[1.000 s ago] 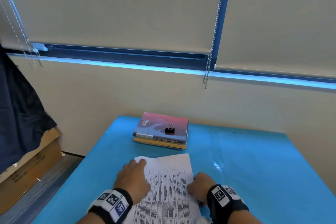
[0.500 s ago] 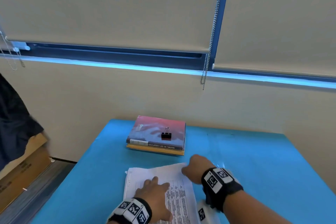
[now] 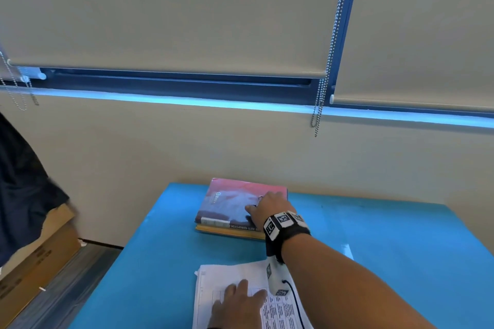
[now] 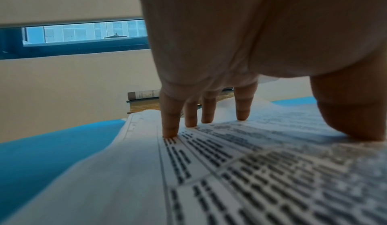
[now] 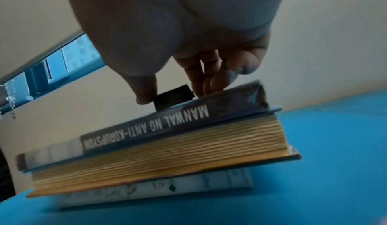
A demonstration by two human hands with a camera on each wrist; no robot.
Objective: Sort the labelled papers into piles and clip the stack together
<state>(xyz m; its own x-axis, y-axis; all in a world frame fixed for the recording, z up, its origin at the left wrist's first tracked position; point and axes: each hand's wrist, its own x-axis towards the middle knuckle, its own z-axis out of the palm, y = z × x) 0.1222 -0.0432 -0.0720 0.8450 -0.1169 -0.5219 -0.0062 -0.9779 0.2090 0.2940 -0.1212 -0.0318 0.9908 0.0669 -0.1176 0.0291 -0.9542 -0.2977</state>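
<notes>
Counter (image 3: 165, 262) wore a smooth matt blue cover, faint sheen near its middle. Papers (image 4: 125, 170) were thin white printed sheets, matt, slightly wavy at the far edge. Binder clip (image 5: 172, 97) looked matt black, material hard to tell. Top book (image 3: 230, 203) had a glossy pink-blue cover; the book under it (image 5: 163, 157) showed rough yellowed page edges. Roller blinds (image 3: 173, 8) were matt beige cloth, with a beaded metal chain (image 3: 327, 61). Cardboard box (image 3: 32, 270) was plain brown, matt.
</notes>
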